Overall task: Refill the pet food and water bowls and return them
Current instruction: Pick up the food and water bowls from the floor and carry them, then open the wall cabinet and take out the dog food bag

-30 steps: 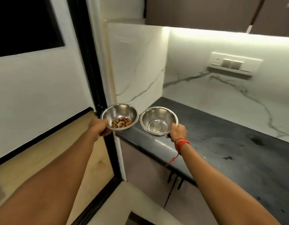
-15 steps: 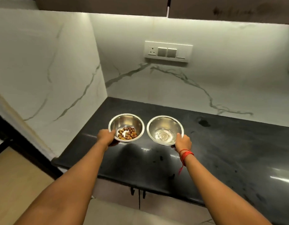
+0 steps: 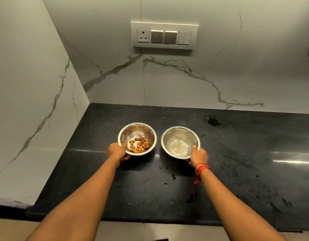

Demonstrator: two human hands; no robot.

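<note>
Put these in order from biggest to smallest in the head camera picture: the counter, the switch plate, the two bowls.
1. Counter
2. Switch plate
3. Food bowl and water bowl: they look alike, so no ranking between them.

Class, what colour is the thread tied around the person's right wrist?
Red; the thread shows clearly in the head view.

A black stone tabletop point(image 3: 245, 171) fills the lower frame, speckled with dark wet spots and streaked by light reflections at right. White marble walls point(image 3: 167, 80) with grey veins meet in a corner at centre left. A switch panel point(image 3: 164, 35) sits at upper centre.
</note>
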